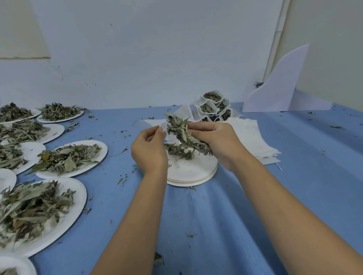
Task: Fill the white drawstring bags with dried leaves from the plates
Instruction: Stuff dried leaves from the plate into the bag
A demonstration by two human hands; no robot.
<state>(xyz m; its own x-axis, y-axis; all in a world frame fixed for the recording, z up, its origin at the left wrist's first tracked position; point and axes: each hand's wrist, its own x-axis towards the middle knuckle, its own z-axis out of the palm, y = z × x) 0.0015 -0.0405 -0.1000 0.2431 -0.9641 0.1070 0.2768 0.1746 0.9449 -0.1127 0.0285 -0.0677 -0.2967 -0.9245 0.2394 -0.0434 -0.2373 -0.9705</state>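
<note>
At bench (201,219) centre, over a stack of nearly emptied plates (190,172): feeding a bunch of dried leaves (182,135) toward what looks to be a white drawstring bag (163,127). Clamped firmly around the leaf bunch with the right grip (216,142); pinching the bag's thin edge with the left grip (149,151), fingers curled. Judged partway through: several filled bags (213,105) heaped at 1 o'clock, flat empty bags (251,138) piled at 3 o'clock, heaped plates (69,156) yet to clear from 8 to 10 o'clock.
</note>
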